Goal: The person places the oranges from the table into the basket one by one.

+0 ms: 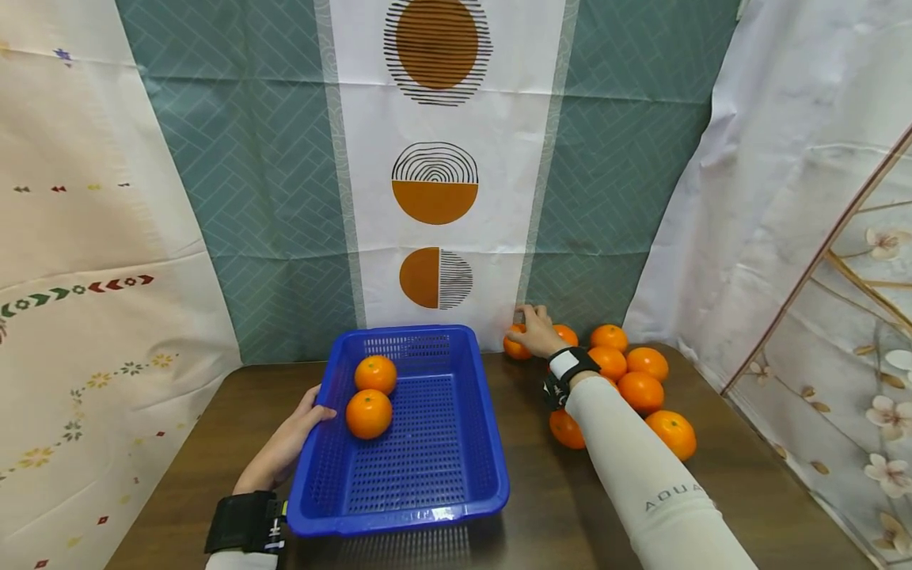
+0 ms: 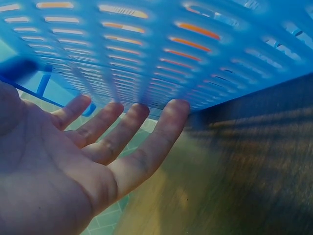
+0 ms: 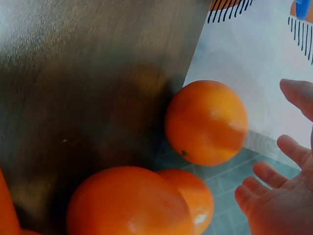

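A blue plastic basket [image 1: 399,518] with slotted walls stands on the table, holding two oranges, one orange [image 1: 375,374] behind the other orange [image 1: 369,414]. My left hand [image 1: 299,431] holds its left rim, thumb over the top; in the left wrist view the fingers [image 2: 146,161] lie against the outer slotted wall. My right hand [image 1: 539,332] reaches over a single orange [image 1: 516,342] at the table's back edge. In the right wrist view its fingers are spread, with a gap between them and that orange [image 3: 206,122].
Several more oranges [image 1: 641,392] lie grouped on the right of the brown wooden table [image 1: 527,475], partly under my right forearm. A patterned cloth [image 1: 442,119] hangs behind the table's back edge. Flowered fabric [image 1: 841,317] hangs along the right side.
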Demonstrator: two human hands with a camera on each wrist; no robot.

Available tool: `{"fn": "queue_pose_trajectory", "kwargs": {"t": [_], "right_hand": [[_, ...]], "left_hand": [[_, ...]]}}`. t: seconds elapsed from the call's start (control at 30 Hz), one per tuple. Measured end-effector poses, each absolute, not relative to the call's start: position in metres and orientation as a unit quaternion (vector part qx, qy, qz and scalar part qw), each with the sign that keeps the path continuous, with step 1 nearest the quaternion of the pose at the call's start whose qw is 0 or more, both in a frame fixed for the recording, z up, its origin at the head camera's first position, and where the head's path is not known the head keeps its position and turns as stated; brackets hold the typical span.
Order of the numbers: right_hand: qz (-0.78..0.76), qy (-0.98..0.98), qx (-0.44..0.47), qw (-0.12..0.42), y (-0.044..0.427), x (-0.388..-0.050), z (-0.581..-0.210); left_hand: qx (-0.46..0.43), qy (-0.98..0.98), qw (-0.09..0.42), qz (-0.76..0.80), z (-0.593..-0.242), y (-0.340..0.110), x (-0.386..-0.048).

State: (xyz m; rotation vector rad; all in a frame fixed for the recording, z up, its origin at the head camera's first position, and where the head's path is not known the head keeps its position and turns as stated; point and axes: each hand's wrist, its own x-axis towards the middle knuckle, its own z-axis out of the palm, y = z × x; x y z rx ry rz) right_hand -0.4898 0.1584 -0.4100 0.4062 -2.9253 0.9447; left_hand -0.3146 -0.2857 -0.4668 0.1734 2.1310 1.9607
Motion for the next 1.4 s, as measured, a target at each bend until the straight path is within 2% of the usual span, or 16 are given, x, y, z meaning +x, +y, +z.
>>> {"fn": "queue_pose_trajectory", "kwargs": {"t": [0.6,1.13,1.4], "right_hand": [[0.253,-0.959,0.124,0.011,0.149,-0.492,-0.420],[0.186,-0.973,0.139,-0.012,0.158,-0.513,-0.446],[0.166,-0.976,0.138,-0.025,0.144,-0.519,-0.452]], "left_hand": [[0.062,0.728,0.121,0.672,-0.465,-0.289,-0.313],[0.059,0.723,0.128,0.676,-0.469,-0.284,-0.314],[0.043,0.727,0.115,0.675,-0.469,-0.286,-0.315]]}}
